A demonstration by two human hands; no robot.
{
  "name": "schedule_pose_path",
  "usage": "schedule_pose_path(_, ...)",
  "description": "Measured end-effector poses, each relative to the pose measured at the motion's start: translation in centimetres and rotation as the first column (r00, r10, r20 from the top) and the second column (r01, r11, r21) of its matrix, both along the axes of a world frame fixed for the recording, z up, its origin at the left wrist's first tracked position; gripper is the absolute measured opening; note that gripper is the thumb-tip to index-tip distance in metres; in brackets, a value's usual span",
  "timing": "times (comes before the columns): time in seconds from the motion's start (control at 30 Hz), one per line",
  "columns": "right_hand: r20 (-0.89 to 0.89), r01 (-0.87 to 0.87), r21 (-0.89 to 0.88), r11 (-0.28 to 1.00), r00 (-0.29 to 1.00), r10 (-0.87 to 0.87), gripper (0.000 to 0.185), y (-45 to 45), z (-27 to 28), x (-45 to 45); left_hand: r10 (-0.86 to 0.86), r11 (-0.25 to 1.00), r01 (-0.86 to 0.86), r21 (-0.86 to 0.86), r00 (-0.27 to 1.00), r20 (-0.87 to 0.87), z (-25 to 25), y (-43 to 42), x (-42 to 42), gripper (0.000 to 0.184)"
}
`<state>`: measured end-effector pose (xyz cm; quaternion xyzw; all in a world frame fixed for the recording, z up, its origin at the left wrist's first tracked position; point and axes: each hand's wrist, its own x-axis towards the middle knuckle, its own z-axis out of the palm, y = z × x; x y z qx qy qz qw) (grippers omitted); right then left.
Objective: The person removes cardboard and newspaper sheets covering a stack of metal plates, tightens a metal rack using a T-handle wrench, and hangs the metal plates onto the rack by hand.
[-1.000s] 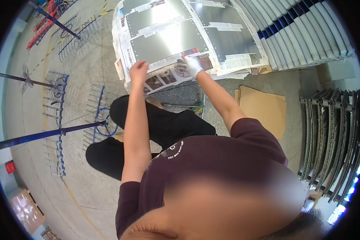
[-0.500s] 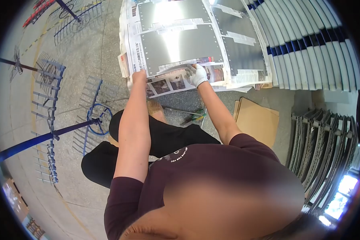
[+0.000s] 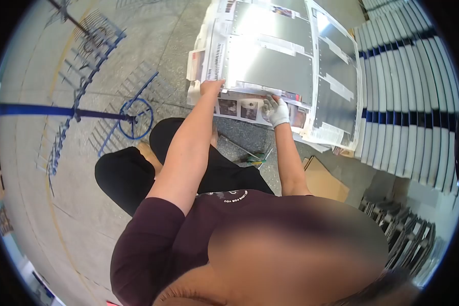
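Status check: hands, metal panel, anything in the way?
Bare left hand at panel's near left corner. Gloved right hand at near edge; grip unclear. Newspaper shows along that edge; no obstruction seen.

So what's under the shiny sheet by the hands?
Newspaper with photos sticks out from under the sheet, along its near edge. What the middle covers can't be seen.

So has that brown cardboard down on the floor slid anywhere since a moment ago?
No. Judged against the near edge of the newspaper, the cardboard seems to lie in the same place on the floor; only the view has shifted.
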<state>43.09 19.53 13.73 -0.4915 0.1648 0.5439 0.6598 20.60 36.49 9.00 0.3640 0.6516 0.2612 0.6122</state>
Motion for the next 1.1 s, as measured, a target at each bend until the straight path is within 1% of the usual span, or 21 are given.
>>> schedule_pose_path(0.03, 0.006, -0.025, 0.016, 1.000, 1.000, 0.025, 0.024, 0.2, 0.5, -0.3, -0.033, 0.999, 0.034, -0.029, 0.999, 0.037, 0.6, -0.1, -0.1, 0.029)
schedule_pose_path(0.13, 0.045, -0.051, 0.044, 0.998, 0.998, 0.049, 0.026, -0.2, 1.6, -0.7, 0.094, 0.994, -0.091, 0.064, 0.995, -0.041, 2.3, -0.6, 0.5, 0.030)
schedule_pose_path(0.2, 0.064, -0.065, 0.035, 0.997, 0.996, 0.063, 0.027, -0.1, 1.5, -0.6, -0.016, 1.000, 0.016, 0.000, 0.997, -0.081, 4.2, -1.0, 0.1, 0.030)
schedule_pose_path(0.23, 0.073, -0.077, 0.033, 0.996, 0.995, 0.075, 0.028, 0.1, 1.3, -0.6, -0.067, 0.997, 0.065, -0.030, 0.993, -0.099, 4.2, -0.9, -0.3, 0.030)
schedule_pose_path(0.37, 0.125, -0.076, 0.032, 0.997, 0.990, 0.072, 0.028, 0.8, 1.0, -0.8, 0.007, 0.989, -0.017, -0.148, 0.998, -0.069, 4.6, -1.2, -0.3, 0.024)
schedule_pose_path(0.47, 0.174, -0.037, 0.069, 0.997, 0.984, 0.024, 0.028, 1.3, 1.1, -1.4, 0.068, 0.978, -0.080, -0.194, 0.995, -0.069, 5.6, -1.4, -0.1, 0.023)
schedule_pose_path(0.57, 0.177, -0.031, 0.050, 0.998, 0.984, 0.022, 0.028, 1.7, 1.2, -1.6, -0.053, 0.999, 0.048, -0.022, 0.942, -0.332, 4.4, -1.6, 0.3, 0.026)
schedule_pose_path(0.6, 0.177, -0.032, 0.051, 0.998, 0.984, 0.023, 0.028, 1.6, 1.3, -1.6, -0.112, 0.992, 0.128, 0.017, 0.922, -0.372, 4.1, -1.6, 0.4, 0.027)
schedule_pose_path(0.67, 0.171, -0.045, 0.057, 0.997, 0.985, 0.035, 0.027, 1.6, 0.1, -1.1, -0.209, 0.956, 0.279, 0.088, 0.863, -0.460, 7.1, -2.2, 0.4, 0.030)
schedule_pose_path(0.7, 0.212, -0.111, 0.187, 0.976, 0.975, 0.070, 0.025, 1.4, -1.1, -0.7, -0.271, 0.939, 0.338, 0.066, 0.842, -0.466, 7.6, -2.2, 0.8, 0.030)
schedule_pose_path(0.73, 0.248, -0.188, 0.314, 0.931, 0.962, 0.111, 0.024, 0.8, -4.6, 1.0, -0.320, 0.922, 0.384, 0.041, 0.819, -0.476, 7.9, -2.1, 1.0, 0.030)
schedule_pose_path(0.77, 0.278, -0.268, 0.435, 0.860, 0.948, 0.155, 0.023, 1.2, -6.7, 1.7, -0.296, 0.936, 0.353, 0.021, 0.814, -0.500, 8.1, -2.1, 1.3, 0.031)
schedule_pose_path(0.8, 0.264, -0.224, 0.433, 0.873, 0.958, 0.115, 0.022, 1.3, -6.8, 2.1, -0.271, 0.949, 0.316, -0.004, 0.807, -0.525, 8.2, -2.2, 1.6, 0.032)
schedule_pose_path(0.83, 0.253, -0.180, 0.426, 0.887, 0.965, 0.074, 0.022, 1.1, -6.4, 1.7, -0.239, 0.964, 0.265, -0.018, 0.834, -0.498, 8.1, -2.2, 1.9, 0.035)
schedule_pose_path(0.87, 0.391, -0.119, 0.223, 0.968, 0.920, 0.023, 0.025, 1.5, -3.7, -0.4, -0.208, 0.975, 0.220, -0.029, 0.860, -0.466, 8.0, -2.1, 2.2, 0.038)
schedule_pose_path(0.9, 0.537, -0.014, 0.025, 1.000, 0.844, -0.002, 0.028, 1.9, -0.1, -2.2, -0.167, 0.986, 0.156, -0.063, 0.885, -0.435, 8.4, -2.1, 2.2, 0.039)
schedule_pose_path(0.93, 0.624, -0.017, -0.077, 0.997, 0.779, 0.062, 0.035, 2.3, 0.9, -2.6, -0.131, 0.990, 0.101, -0.094, 0.907, -0.400, 9.2, -2.1, 2.4, 0.039)
schedule_pose_path(0.97, 0.650, -0.054, -0.098, 0.994, 0.753, 0.105, 0.037, 2.5, 1.6, -2.9, -0.097, 0.991, 0.055, -0.126, 0.926, -0.364, 9.4, -2.0, 2.6, 0.040)
schedule_pose_path(1.03, 0.698, -0.118, -0.144, 0.983, 0.692, 0.185, 0.041, 2.7, 2.2, -3.2, -0.003, 0.990, -0.022, -0.139, 0.984, -0.176, 8.2, -1.8, 2.8, 0.041)
schedule_pose_path(1.07, 0.711, -0.148, -0.138, 0.979, 0.673, 0.202, 0.045, 2.9, 1.2, -2.6, 0.047, 0.987, -0.058, -0.153, 0.996, -0.080, 7.5, -1.7, 2.7, 0.042)
schedule_pose_path(1.1, 0.731, -0.173, -0.157, 0.972, 0.641, 0.233, 0.045, 3.1, 0.7, -2.3, -0.042, 0.986, 0.018, -0.163, 0.989, -0.144, 6.9, -1.5, 2.7, 0.044)
